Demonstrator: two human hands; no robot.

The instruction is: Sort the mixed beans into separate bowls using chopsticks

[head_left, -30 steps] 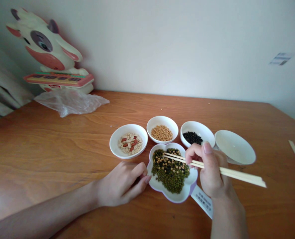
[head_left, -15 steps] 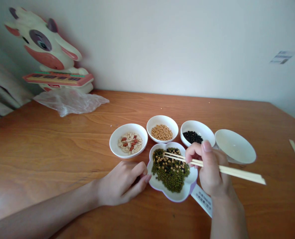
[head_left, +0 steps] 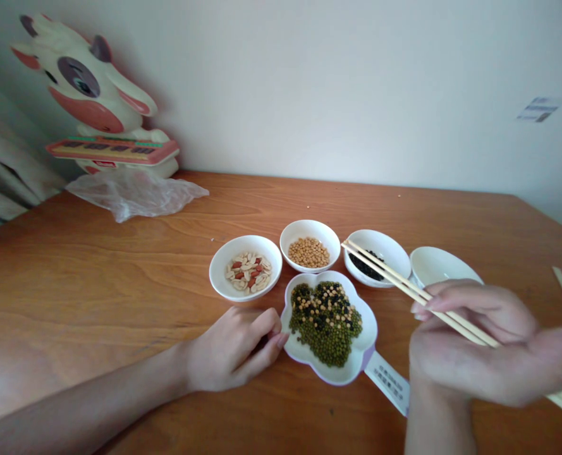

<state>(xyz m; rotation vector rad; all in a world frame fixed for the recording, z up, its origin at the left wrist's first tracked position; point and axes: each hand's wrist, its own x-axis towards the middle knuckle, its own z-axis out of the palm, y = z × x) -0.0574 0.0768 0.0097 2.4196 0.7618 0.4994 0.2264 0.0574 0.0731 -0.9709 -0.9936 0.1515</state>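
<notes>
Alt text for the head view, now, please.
Right hand holds chopsticks, tips near the black-bean bowl; left hand lies curled at the edge of a dish of mixed beans. A peanut bowl, a yellow-bean bowl and another white bowl stand beyond.

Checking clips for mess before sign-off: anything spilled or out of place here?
Pale specks lie on the table behind the bowls, and a dark speck on the near side of the dish. They look like possible strays, since the beans and nuts otherwise sit in containers.
</notes>
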